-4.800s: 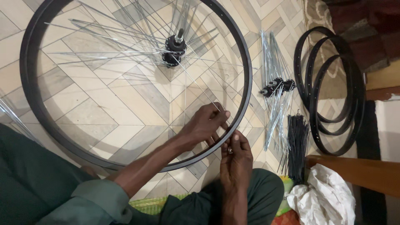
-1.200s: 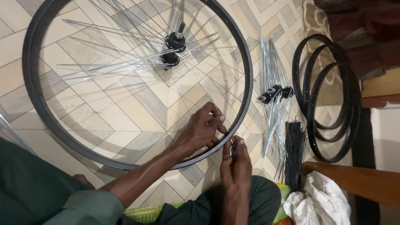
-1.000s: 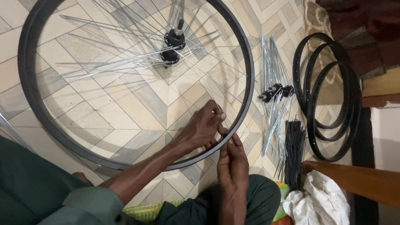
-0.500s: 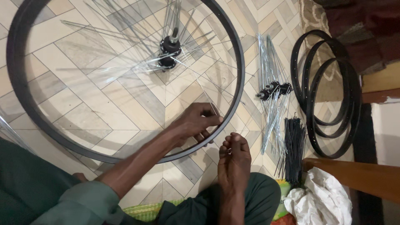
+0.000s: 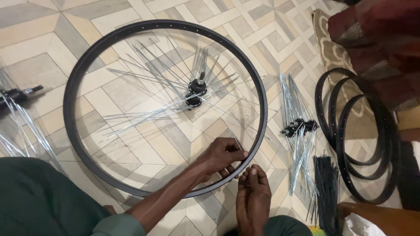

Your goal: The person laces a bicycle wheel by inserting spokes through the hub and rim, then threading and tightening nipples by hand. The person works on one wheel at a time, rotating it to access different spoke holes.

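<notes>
A black wheel rim (image 5: 76,94) lies flat on the tiled floor (image 5: 35,30), with a dark hub (image 5: 195,91) standing near its middle and thin silver spokes (image 5: 144,114) fanning out loosely from it toward the rim on every side. The person sits at the near edge, legs in dark green cloth at the near left. Their left hand (image 5: 221,157) reaches across from the near left and rests inside the rim at its near right part, the fingers curled together around the end of one spoke right against the inner side of the rim. The right hand (image 5: 253,194) comes up from the near edge just outside the rim, fingers (image 5: 250,174) pinched close on something small and dark that I cannot make out, almost touching the rim and just beside the left hand. To the right of the wheel a loose sheaf of silver spokes (image 5: 297,144) lies on the floor with two small dark hubs (image 5: 299,127) on top of it, and nearer still a bundle of black spokes (image 5: 326,183). Further right, three bare black rims (image 5: 350,131) lie overlapping, partly on a patterned rug (image 5: 328,43). At the far left edge another hub with spokes (image 5: 15,94) shows only in part.
</notes>
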